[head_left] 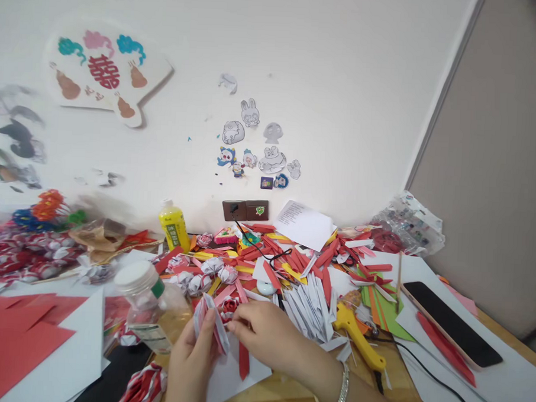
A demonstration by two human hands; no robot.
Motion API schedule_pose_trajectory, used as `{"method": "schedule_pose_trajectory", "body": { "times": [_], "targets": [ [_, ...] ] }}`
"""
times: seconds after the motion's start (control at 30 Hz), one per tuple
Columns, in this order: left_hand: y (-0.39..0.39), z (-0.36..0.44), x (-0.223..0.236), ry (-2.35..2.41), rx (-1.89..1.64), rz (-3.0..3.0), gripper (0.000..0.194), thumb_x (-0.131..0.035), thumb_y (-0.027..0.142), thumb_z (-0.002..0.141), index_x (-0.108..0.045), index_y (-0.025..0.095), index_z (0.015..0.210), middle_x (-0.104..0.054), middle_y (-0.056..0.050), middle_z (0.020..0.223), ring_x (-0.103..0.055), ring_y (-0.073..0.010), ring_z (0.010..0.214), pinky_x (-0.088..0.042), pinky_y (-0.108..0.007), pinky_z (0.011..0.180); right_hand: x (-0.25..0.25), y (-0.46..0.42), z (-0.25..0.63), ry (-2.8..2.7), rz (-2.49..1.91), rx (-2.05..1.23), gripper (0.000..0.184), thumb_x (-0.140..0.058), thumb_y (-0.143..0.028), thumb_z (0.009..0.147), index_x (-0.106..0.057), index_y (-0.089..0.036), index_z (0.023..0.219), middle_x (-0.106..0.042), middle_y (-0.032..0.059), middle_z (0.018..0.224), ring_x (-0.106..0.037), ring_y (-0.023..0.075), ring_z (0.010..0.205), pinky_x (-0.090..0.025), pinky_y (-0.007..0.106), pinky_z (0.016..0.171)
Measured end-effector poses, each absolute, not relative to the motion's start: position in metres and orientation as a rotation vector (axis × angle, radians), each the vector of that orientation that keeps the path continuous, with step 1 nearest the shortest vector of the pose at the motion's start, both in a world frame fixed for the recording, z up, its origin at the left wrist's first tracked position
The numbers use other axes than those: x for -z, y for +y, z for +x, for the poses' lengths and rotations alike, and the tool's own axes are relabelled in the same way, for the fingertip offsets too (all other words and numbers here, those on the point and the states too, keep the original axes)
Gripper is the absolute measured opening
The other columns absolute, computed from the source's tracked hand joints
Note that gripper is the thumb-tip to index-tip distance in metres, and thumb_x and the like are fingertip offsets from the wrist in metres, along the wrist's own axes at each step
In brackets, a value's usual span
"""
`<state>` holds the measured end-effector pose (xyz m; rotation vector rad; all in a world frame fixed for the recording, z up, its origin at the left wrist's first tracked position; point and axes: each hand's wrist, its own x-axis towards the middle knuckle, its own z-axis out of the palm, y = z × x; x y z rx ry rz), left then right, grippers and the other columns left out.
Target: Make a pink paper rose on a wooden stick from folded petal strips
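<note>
My left hand (194,352) grips a folded paper piece (212,323), white with pink-red edges, between thumb and fingers. Beside it, the fingers of my right hand (262,330) are pinched together close to the folded piece; whatever they hold is hidden. Under the right hand a red paper strip (244,361) lies on a white sheet (228,386). Just behind the fingers sits a red-and-white paper flower (229,306). Another red-and-white paper flower (144,388) lies left of my left wrist, and a clear jar with a white lid (135,278) stands behind it.
Red, white and yellow folded strips (305,306) are heaped at the centre. A yellow glue gun (359,338) with its cord lies right, near a phone (451,323). Red paper sheets (22,344) cover the left. A yellow bottle (174,226) stands by the wall.
</note>
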<state>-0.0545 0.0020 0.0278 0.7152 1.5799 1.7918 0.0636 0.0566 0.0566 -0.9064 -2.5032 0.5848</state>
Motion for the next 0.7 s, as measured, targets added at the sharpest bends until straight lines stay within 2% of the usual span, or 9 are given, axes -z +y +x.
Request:
{"method": "schedule_pose_trajectory", "body": {
  "times": [0.1,0.2,0.33,0.47,0.57,0.7],
  "targets": [
    [0.003,-0.059,-0.024,1.67,-1.752,0.823,0.037,-0.063,0.054,0.062,-0.059,0.017,0.065,-0.044,0.008,0.044,-0.043,-0.0114,0.043,-0.037,-0.022,0.046,-0.054,0.056,0.064,-2.521,-0.878,-0.573,0.022,-0.045,-0.027,0.086,-0.062,-0.018,0.076,-0.064,0.0008,0.074,-0.057,0.0131,0.066,-0.033,0.021,0.054],
    [0.004,-0.064,-0.025,1.856,-1.691,0.972,0.037,-0.062,0.05,0.066,-0.048,0.02,0.051,-0.043,0.007,0.045,-0.043,-0.0131,0.05,-0.037,-0.022,0.051,-0.049,0.057,0.064,-2.568,-0.96,-0.519,0.021,-0.043,-0.02,0.085,-0.063,-0.018,0.081,-0.066,0.0032,0.079,-0.059,0.0152,0.071,-0.035,0.022,0.057],
    [0.005,-0.068,-0.029,1.984,-1.622,1.01,0.032,-0.059,0.045,0.07,-0.049,0.02,0.054,-0.047,0.005,0.049,-0.045,-0.0152,0.057,-0.037,-0.023,0.057,-0.042,0.059,0.065,-2.613,-1.047,-0.481,0.023,-0.041,-0.019,0.084,-0.064,-0.019,0.087,-0.067,0.0051,0.082,-0.061,0.0176,0.074,-0.037,0.024,0.059],
    [0.005,-0.069,-0.032,1.969,-1.627,0.961,0.033,-0.058,0.048,0.07,-0.054,0.019,0.055,-0.052,0.003,0.051,-0.047,-0.0167,0.057,-0.037,-0.024,0.058,-0.043,0.066,0.07,-2.605,-1.138,-0.401,0.024,-0.041,-0.017,0.084,-0.064,-0.017,0.088,-0.066,0.0083,0.08,-0.06,0.0204,0.072,-0.038,0.027,0.059],
    [0.004,-0.068,-0.035,1.947,-1.66,0.896,0.032,-0.059,0.049,0.068,-0.058,0.018,0.06,-0.054,0.003,0.051,-0.048,-0.0159,0.056,-0.038,-0.023,0.057,-0.045,0.071,0.072,-2.588,-1.144,-0.355,0.025,-0.041,-0.016,0.084,-0.064,-0.016,0.092,-0.064,0.0102,0.088,-0.057,0.0218,0.082,-0.04,0.029,0.068],
    [0.002,-0.064,-0.039,1.866,-1.772,0.83,0.033,-0.066,0.049,0.061,-0.057,0.018,0.054,-0.052,0.005,0.045,-0.046,-0.0147,0.048,-0.038,-0.023,0.05,-0.037,0.073,0.07,-2.613,-1.006,-0.318,0.031,-0.046,-0.011,0.08,-0.061,-0.02,0.105,-0.059,0.008,0.103,-0.049,0.0219,0.099,-0.039,0.03,0.081]
  ]
}}
